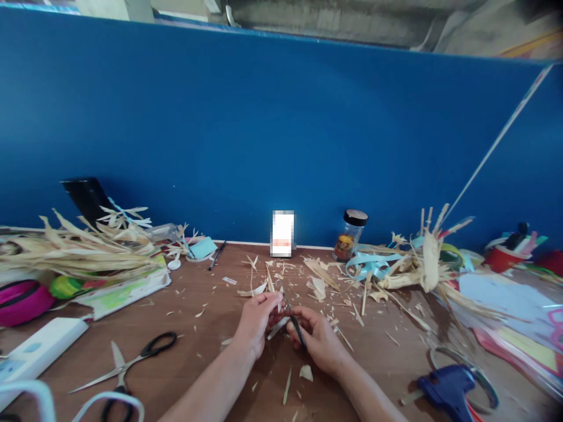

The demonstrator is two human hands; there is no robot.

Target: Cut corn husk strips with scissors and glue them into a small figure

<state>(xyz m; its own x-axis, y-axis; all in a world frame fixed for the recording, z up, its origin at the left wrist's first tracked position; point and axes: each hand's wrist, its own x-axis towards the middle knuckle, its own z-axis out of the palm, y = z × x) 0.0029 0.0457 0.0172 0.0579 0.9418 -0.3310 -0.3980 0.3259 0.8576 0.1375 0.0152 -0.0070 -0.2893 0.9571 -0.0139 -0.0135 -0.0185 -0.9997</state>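
Near the middle of the table, my left hand (259, 319) pinches a small pale strip of dried corn husk (280, 300) between thumb and fingers. Close beside it, my right hand (319, 340) is closed around small dark-handled scissors (297, 329), their narrow blades angled up toward the strip. The fingers partly cover both the strip and the scissors. Cut husk scraps (319, 287) lie about the hands. A larger pair of scissors (119, 370) with black handles lies spread apart at the left front, away from both hands.
Husk bundles lie left (79, 252) and right (428, 266). A lidded jar (347, 237) and blurred bright rectangle (282, 233) stand before the blue partition (264, 135). A white power strip (39, 351) is front left; a blue glue gun (448, 390) and tape roll (486, 387) front right.
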